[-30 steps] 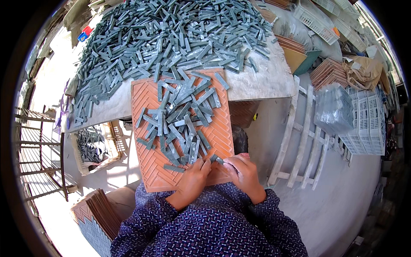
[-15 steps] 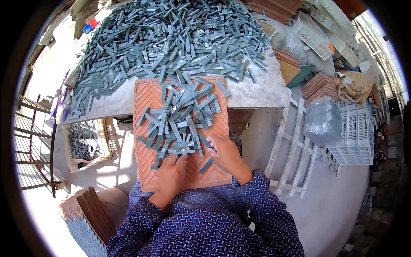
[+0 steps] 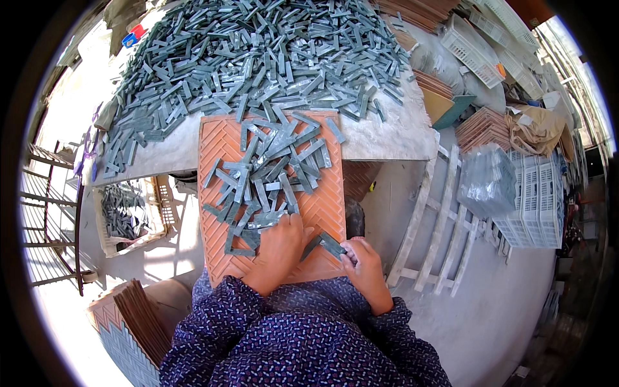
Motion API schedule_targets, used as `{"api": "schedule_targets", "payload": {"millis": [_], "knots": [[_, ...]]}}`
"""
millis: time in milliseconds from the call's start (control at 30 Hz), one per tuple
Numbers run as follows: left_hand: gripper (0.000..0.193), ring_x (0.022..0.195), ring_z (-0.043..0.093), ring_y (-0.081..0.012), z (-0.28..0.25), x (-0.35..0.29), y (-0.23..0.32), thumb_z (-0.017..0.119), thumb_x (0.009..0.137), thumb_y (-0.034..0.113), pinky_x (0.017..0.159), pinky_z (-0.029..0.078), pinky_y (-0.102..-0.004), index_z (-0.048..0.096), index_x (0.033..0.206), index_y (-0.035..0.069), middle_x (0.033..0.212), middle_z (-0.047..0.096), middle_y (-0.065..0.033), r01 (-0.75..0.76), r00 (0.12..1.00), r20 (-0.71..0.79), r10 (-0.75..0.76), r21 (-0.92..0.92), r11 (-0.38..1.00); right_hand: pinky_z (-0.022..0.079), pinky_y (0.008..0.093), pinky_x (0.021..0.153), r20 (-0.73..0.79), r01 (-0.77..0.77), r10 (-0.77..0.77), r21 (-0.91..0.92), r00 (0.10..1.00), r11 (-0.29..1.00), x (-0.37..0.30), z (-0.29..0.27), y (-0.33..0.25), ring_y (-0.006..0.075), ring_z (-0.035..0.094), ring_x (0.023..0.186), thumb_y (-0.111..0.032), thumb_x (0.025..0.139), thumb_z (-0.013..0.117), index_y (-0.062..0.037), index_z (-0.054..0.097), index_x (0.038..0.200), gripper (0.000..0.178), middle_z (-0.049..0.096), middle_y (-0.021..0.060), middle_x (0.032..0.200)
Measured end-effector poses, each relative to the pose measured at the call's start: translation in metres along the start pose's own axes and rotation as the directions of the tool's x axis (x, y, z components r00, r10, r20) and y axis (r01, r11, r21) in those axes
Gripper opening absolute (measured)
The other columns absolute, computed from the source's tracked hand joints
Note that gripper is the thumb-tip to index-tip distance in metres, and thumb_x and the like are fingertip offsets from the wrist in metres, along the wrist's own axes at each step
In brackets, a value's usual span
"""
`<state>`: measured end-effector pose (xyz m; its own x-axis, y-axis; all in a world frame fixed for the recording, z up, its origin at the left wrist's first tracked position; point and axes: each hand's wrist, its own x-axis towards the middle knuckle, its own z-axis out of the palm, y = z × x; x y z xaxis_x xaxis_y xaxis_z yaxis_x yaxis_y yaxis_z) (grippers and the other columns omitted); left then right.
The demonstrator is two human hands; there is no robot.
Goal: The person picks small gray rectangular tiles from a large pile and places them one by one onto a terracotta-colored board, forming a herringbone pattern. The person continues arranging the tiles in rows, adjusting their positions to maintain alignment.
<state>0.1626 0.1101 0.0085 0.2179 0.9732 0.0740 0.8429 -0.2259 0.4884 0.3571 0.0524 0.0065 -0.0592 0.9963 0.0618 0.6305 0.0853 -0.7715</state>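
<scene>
An orange tray point(image 3: 316, 216) with herringbone grooves leans from the table's edge to my lap. Loose dark green stone strips point(image 3: 271, 151) lie heaped over its upper and middle part. My left hand point(image 3: 278, 248) is closed with bent fingers at the lower end of this heap; the fingertips and anything under them are hidden. At the tray's lower right edge, my right hand point(image 3: 366, 267) pinches the end of a green strip point(image 3: 332, 246) between thumb and fingers. Another strip point(image 3: 311, 247) lies slantwise in the grooves between my hands.
Beyond the tray, a big pile of strips point(image 3: 258, 58) covers the pale table point(image 3: 387, 138). A crate point(image 3: 161, 206) of strips stands below left, stacked panels point(image 3: 138, 322) nearer. On the right are a slatted frame point(image 3: 429, 222) and white crates point(image 3: 535, 200).
My left hand has moved up and right over the heap's lower end. My right hand has drawn down and right to the tray's edge and now holds a strip.
</scene>
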Motion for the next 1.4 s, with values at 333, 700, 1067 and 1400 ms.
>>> {"api": "schedule_targets", "payload": {"millis": [333, 700, 1067, 1400], "knots": [[0.016, 0.060, 0.064, -0.0316, -0.006, -0.014, -0.005, 0.064, 0.082, 0.017, 0.053, 0.051, -0.0401, 0.055, 0.081, 0.003, 0.075, 0.062, -0.0143, 0.005, 1.000, 0.016, -0.003, -0.155, 0.988, 0.049, 0.0358, 0.066, -0.038, 0.027, -0.031, -0.120, 0.999, 0.992, 0.013, 0.004, -0.005, 0.0300, 0.062, 0.075, -0.003, 0.075, 0.069, -0.0042, 0.063, 0.092, 0.018, 0.062, 0.0118, 0.085], [0.009, 0.063, 0.061, -0.0297, -0.004, -0.024, -0.014, 0.063, 0.082, 0.005, 0.059, 0.047, -0.0362, 0.061, 0.089, -0.001, 0.070, 0.062, -0.0137, 0.292, 0.946, 0.295, -0.136, -0.590, 0.753, 0.052, 0.0330, 0.073, 0.067, 0.251, -0.252, 0.036, 0.965, 0.967, 0.042, 0.004, -0.021, 0.0280, 0.064, 0.085, -0.001, 0.075, 0.071, -0.0049, 0.065, 0.105, 0.031, 0.061, 0.0120, 0.098], [0.030, 0.085, 0.060, -0.0324, 0.000, -0.043, -0.012, 0.065, 0.077, 0.008, 0.071, 0.049, -0.0401, 0.060, 0.106, 0.002, 0.089, 0.059, -0.0137, -0.129, 0.990, 0.035, 0.139, -0.202, 0.971, 0.051, 0.0353, 0.071, 0.141, 0.314, -0.315, 0.025, 0.939, 0.949, 0.062, 0.024, 0.001, 0.0290, 0.062, 0.081, -0.001, 0.073, 0.071, -0.0035, 0.066, 0.098, 0.026, 0.062, 0.0122, 0.091], [0.025, 0.084, 0.060, -0.0317, 0.004, -0.035, -0.014, 0.057, 0.079, 0.003, 0.072, 0.049, -0.0390, 0.060, 0.104, -0.002, 0.091, 0.059, -0.0150, -0.243, 0.970, -0.038, 0.241, -0.254, 0.936, 0.050, 0.0380, 0.069, -0.041, 0.214, -0.211, 0.068, 0.977, 0.975, 0.075, 0.019, -0.016, 0.0316, 0.063, 0.079, -0.003, 0.080, 0.065, -0.0025, 0.065, 0.095, 0.015, 0.062, 0.0153, 0.085]]}}
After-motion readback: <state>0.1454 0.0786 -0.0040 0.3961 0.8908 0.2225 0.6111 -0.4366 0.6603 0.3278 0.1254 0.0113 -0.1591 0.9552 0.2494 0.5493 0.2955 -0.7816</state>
